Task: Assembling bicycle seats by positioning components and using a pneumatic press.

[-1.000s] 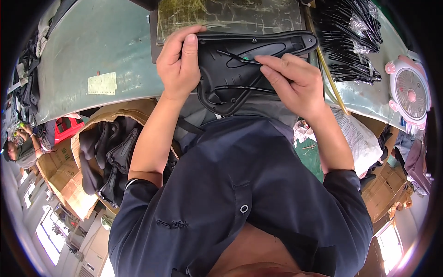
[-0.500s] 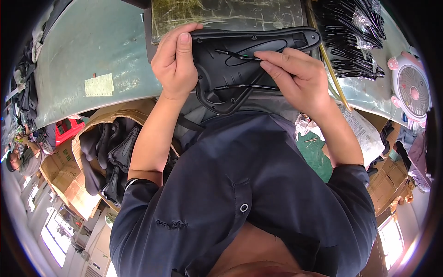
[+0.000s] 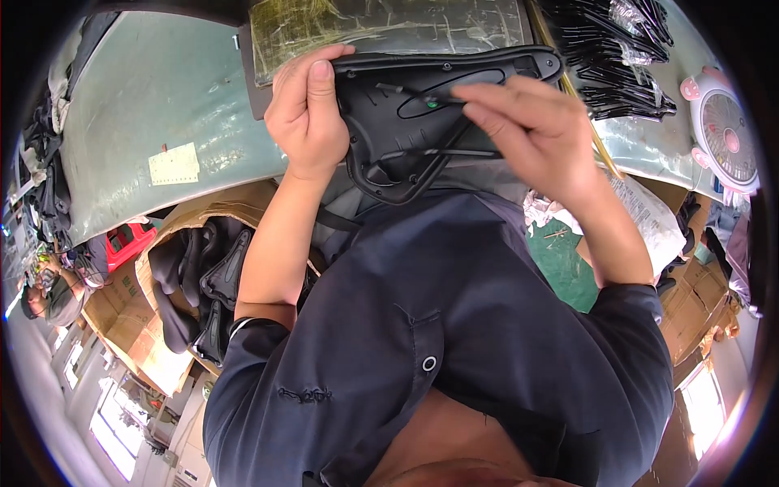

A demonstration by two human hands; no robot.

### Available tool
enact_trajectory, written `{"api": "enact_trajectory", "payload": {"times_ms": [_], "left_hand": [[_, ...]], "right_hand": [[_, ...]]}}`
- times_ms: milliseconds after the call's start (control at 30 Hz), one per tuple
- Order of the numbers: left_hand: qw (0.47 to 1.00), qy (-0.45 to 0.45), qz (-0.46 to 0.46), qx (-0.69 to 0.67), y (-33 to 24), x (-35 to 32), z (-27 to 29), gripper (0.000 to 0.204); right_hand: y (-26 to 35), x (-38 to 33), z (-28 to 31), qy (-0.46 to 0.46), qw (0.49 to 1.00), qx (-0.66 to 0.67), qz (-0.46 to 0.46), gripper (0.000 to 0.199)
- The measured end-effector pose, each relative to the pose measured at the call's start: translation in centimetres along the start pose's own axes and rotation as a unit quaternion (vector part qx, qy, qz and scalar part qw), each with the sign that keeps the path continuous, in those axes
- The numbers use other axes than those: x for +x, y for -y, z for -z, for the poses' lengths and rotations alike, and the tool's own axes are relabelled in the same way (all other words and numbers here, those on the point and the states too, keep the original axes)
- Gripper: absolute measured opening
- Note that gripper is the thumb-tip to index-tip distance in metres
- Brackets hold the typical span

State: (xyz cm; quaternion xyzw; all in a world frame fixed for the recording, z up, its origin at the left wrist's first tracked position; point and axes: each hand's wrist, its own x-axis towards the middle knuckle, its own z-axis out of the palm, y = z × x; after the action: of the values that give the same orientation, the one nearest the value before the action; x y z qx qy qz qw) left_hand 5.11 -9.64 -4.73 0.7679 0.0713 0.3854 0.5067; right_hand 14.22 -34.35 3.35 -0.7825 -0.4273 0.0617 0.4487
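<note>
A black bicycle saddle (image 3: 377, 122) is held bottom side up near the table edge, its narrow nose pointing right. My left hand (image 3: 308, 118) is closed around the saddle's wide end, thumb on top. Across the underside runs a black saddle rail (image 3: 438, 152), bent from thin rod. My right hand (image 3: 540, 134), slightly blurred, pinches the rail's upper arm above the oval recess in the saddle. One rail end lies near the wide end of the saddle; where the rail meets the nose is hidden behind my right hand.
Several black saddle rails (image 3: 621, 53) are piled at the back right, beside a pink and white fan (image 3: 725, 134). A plastic-covered block (image 3: 389, 28) stands behind the saddle. At lower left, a cardboard box (image 3: 166, 239) holds several saddles (image 3: 219, 276). Another person (image 3: 61, 292) is at far left.
My right hand has shifted slightly right and tilted, still pinching the rail. My left hand keeps its hold on the saddle. The view has turned a little.
</note>
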Motion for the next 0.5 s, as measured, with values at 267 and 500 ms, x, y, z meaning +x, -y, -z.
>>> {"api": "enact_trajectory", "payload": {"times_ms": [267, 500], "left_hand": [[1.000, -0.005, -0.004, -0.015, 0.2, 0.0, -0.2, 0.020], [0.999, 0.023, 0.020, -0.021, -0.2, -0.3, 0.5, 0.022]], "right_hand": [[-0.1, -1.5, -1.1, -0.006, 0.999, 0.006, -0.035, 0.023], [1.3, 1.3, -1.8, -0.007, 0.992, -0.080, 0.101, 0.017]]}}
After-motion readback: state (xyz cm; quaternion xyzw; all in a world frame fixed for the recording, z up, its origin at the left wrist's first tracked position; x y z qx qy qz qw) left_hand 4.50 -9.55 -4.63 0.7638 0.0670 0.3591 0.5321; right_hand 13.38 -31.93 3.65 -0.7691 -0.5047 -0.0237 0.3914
